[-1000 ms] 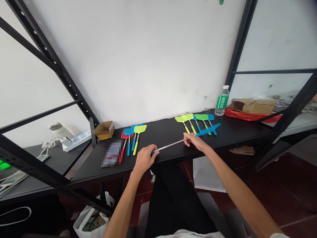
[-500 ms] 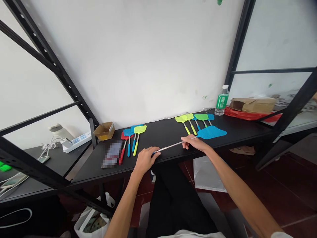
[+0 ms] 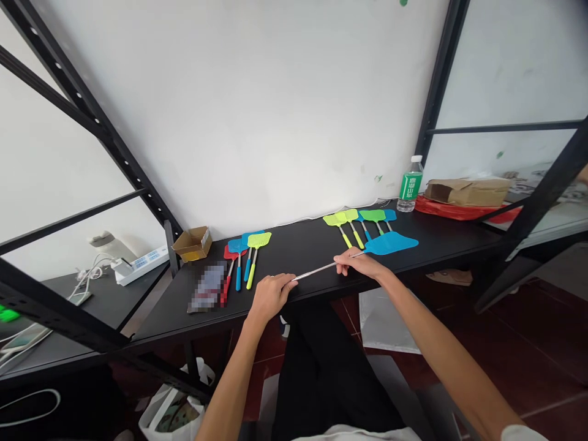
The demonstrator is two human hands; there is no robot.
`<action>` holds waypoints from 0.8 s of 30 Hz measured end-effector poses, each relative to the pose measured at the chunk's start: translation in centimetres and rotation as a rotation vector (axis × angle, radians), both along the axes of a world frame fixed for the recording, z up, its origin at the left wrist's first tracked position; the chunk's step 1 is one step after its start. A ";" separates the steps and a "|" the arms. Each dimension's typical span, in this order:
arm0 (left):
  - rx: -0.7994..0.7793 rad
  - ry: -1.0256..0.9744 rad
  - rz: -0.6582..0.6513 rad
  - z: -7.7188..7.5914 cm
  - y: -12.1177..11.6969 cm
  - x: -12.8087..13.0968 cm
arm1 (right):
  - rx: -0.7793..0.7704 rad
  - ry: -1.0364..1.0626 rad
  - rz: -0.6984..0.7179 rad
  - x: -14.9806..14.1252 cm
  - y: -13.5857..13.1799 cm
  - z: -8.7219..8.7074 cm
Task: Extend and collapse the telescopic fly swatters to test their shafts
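A blue fly swatter (image 3: 392, 243) with a thin metal shaft lies across both my hands, above the black shelf (image 3: 298, 245). My left hand (image 3: 272, 295) is closed round its handle end, hiding the grip. My right hand (image 3: 357, 263) pinches the shaft close to the blue head, which points right with its flat side showing. To the left rests a group of fly swatters in red, blue and yellow-green, among them a yellow-green swatter (image 3: 260, 240). Behind my right hand several more lie fanned out, including a green swatter (image 3: 373, 215).
A small cardboard box (image 3: 192, 244) and a blurred packet (image 3: 207, 286) sit at the left. On the right are a water bottle (image 3: 410, 185) and a flattened carton (image 3: 468, 191) on red plastic. Black rack posts (image 3: 443, 79) rise at both sides. A power strip (image 3: 142, 265) lies far left.
The blue swatter's head has turned from nearly edge-on to flat side up. My right hand has shifted slightly left along the shaft; my left hand keeps hold of the handle end.
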State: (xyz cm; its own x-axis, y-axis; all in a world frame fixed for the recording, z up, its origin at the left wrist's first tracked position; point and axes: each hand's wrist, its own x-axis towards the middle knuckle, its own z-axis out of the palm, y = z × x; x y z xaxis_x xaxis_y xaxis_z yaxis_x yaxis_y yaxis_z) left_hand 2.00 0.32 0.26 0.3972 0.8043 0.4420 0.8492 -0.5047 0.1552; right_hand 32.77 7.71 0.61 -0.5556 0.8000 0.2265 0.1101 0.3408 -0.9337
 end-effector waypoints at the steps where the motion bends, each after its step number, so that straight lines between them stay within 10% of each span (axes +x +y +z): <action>1: -0.005 -0.003 0.004 0.0 0.0 0.0 | 0.001 0.001 -0.005 0.0 0.0 0.0; 24: -0.047 0.030 0.030 1.0 0.5 -1.4 | -0.069 0.099 -0.072 0.3 0.5 -0.6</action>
State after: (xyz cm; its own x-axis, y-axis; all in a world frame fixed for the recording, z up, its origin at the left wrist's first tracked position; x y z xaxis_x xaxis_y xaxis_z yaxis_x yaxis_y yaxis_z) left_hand 0.55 0.78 1.31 0.3851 0.8356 0.3918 0.8686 -0.4716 0.1521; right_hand 33.11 8.18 0.01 -0.4742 0.8523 0.2206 0.0380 0.2701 -0.9621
